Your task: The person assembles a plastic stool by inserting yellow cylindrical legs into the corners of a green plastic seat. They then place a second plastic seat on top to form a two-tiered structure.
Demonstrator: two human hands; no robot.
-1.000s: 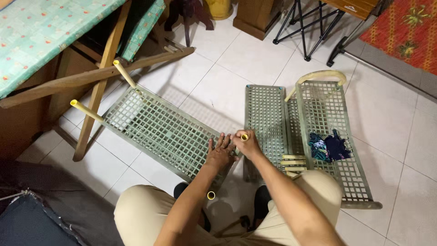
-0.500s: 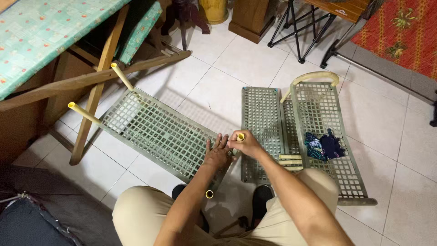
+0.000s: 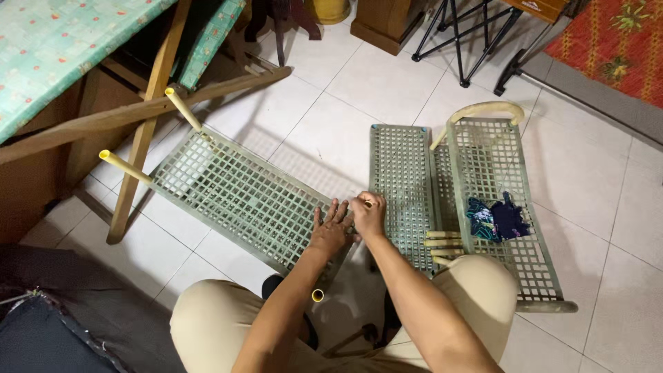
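my left hand (image 3: 333,231) lies flat and open, pinning the grid shelf (image 3: 238,197) steady; my right hand (image 3: 367,214) is closed around a yellow tube (image 3: 369,204) at its corner.

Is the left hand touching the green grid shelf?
Touching. The head view shows the left hand lying flat, fingers spread, on the green grid shelf.

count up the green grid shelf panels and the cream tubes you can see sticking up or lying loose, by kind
green grid shelf panels: 4 (one under both hands, one flat, one partly hidden, one holding a dark cloth)
cream tubes: at least 6 (two upright at the far end, one near the knee, three loose)
total: 10
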